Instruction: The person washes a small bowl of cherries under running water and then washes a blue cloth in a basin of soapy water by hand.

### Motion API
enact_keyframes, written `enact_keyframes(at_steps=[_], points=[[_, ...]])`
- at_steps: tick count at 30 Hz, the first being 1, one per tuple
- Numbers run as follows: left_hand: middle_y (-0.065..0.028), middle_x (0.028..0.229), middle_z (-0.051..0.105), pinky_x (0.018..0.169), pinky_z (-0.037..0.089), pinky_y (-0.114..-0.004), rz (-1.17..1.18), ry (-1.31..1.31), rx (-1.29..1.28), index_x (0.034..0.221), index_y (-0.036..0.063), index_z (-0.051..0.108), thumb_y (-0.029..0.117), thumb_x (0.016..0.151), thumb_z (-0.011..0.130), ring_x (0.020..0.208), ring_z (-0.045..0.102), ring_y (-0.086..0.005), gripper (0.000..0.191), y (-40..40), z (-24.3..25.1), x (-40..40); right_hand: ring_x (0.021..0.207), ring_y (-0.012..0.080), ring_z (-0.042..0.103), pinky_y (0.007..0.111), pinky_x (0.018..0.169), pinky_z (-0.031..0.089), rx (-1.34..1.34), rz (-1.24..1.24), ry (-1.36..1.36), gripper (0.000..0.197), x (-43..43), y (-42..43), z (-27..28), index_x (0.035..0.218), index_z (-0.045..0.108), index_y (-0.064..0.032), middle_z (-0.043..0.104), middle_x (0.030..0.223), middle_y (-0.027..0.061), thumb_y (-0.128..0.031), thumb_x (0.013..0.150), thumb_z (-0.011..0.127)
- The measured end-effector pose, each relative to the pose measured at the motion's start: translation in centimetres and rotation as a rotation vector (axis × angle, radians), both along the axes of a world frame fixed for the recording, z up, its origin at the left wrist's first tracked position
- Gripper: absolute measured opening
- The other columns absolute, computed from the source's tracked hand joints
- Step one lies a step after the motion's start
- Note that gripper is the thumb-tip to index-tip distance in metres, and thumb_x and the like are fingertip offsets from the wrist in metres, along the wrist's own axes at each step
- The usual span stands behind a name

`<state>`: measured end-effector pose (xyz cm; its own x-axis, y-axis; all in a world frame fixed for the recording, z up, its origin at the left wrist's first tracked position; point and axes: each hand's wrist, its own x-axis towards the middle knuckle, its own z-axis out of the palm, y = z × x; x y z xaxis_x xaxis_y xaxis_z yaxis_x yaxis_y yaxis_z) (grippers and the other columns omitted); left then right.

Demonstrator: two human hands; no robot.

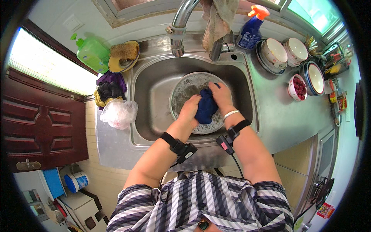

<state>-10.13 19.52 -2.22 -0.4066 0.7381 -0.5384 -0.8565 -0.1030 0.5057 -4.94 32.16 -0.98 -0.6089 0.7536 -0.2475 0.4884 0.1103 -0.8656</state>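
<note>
A dark blue cloth [206,108], bunched up, is held between my two hands over a round metal basin [178,84]. My left hand [189,110] grips its left side, and my right hand [221,94] has hold of its upper right. Sudsy, greyish water [188,87] with many bubbles shows in the basin around the cloth. The basin stands inside a stainless steel sink [150,101], towards its right side. Parts of the cloth are hidden behind my fingers.
A chrome faucet [177,43] hangs over the sink's far edge, with a towel [218,23] beside it. Left are a green pump bottle [93,55], piled cloths [111,88] and a plastic bag [120,113]. Right stand a spray bottle [249,32], stacked bowls [275,50] and a bowl of red fruit [298,88].
</note>
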Motion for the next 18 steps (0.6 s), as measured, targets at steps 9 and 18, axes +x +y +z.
enact_keyframes(at_steps=[9, 18], points=[[-0.0074, 0.089, 0.056, 0.078, 0.047, -0.034, -0.034, -0.304, 0.467, 0.104, 0.0113, 0.053, 0.037, 0.091, 0.043, 0.086, 0.055, -0.0209, 0.03, -0.1, 1.5, -1.7, 0.099, 0.0317, 0.053, 0.036, 0.089, 0.039, 0.712, 0.371, 0.464, 0.017, 2.0, -7.6, 4.8, 0.079, 0.059, -0.0042, 0.055, 0.112, 0.0174, -0.014, 0.067, 0.067], [-0.0114, 0.098, 0.06, 0.072, 0.052, -0.034, 0.021, -0.04, -0.087, 0.104, 0.003, 0.053, 0.022, 0.093, 0.033, 0.086, 0.061, -0.021, 0.03, -0.3, 0.7, 0.3, 0.078, 0.0348, 0.056, 0.041, 0.069, 0.046, 0.617, 0.143, 0.233, 0.015, -0.7, -4.2, 1.4, 0.071, 0.058, -0.0057, 0.059, 0.082, 0.0136, -0.021, 0.072, 0.059]])
